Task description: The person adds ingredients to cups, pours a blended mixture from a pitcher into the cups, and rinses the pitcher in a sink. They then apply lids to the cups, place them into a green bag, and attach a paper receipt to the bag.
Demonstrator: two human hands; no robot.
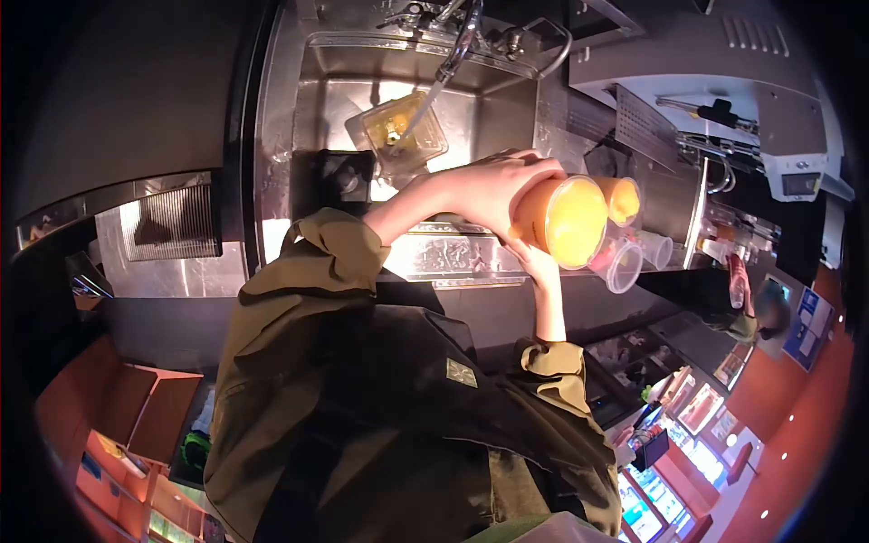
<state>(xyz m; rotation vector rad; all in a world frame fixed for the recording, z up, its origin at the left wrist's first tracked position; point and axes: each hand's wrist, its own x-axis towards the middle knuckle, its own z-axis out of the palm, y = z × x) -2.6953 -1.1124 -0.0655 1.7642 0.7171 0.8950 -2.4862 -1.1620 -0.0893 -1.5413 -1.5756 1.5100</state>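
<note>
As hands (498,188) clasp cup (563,222), seemingly orange-filled

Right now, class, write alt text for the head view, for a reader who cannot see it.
A person's left hand grips a large cup of orange contents, the right hand against it. More cups are beside it; a tub sits in the metal sink.

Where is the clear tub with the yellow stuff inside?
In the head view, upper left of centre: the clear tub sits in the metal sink, below the faucet.
</note>
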